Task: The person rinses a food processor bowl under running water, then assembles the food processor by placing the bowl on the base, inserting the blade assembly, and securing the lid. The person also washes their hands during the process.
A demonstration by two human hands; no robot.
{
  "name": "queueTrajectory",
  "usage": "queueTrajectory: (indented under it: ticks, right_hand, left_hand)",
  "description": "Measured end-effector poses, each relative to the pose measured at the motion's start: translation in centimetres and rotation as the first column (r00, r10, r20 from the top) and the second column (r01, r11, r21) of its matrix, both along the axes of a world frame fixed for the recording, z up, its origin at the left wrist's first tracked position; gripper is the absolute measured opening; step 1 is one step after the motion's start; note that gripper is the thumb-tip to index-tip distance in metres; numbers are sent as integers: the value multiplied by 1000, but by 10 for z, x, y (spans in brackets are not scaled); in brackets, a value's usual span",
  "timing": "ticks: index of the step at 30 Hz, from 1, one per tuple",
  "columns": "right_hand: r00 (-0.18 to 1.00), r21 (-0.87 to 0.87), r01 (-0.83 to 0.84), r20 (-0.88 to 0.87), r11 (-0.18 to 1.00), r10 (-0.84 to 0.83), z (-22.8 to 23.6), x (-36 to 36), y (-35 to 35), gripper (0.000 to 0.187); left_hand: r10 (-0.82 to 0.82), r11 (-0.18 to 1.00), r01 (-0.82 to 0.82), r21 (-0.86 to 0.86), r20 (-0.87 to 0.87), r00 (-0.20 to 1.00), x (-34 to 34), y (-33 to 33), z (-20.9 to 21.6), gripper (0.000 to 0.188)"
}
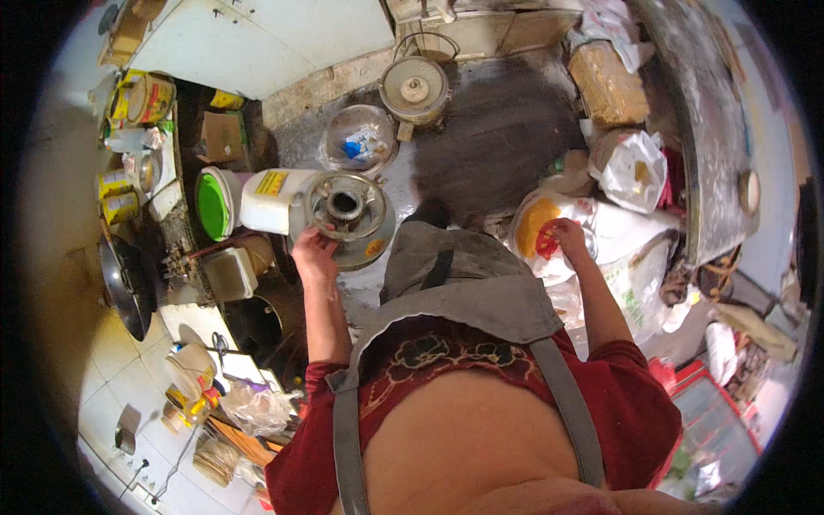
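Up top, a round metal lid (415, 88) sits by a glass bowl (359, 139) with something blue inside. Off left, a green-lidded bucket (215, 203), yellow tins (144, 98) above it, and a black wok (129, 283) on the counter. Right side, a white plastic bag (633, 170) below a cardboard box (608, 84).

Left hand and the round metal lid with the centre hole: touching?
Touching. Head view shows the left hand with fingers on the rim of the metal lid.
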State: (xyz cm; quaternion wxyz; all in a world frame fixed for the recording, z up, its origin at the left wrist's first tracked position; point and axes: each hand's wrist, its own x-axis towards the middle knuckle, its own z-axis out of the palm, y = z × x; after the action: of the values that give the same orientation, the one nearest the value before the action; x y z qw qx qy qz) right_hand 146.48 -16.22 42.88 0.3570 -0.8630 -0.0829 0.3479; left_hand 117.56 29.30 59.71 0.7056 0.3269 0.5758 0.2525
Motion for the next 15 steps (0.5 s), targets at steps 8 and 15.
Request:
queueTrajectory:
  ticks: [8, 15]
  right_hand:
    - [969, 195, -103, -202, 975, 143, 47, 50, 235, 33]
    - [803, 404, 66, -565, 912, 192, 47, 83, 382, 43]
  left_hand:
    - [-91, 990, 94, -103, 41, 995, 117, 42, -40, 30]
    - [-225, 957, 232, -173, 57, 973, 181, 74, -56, 16]
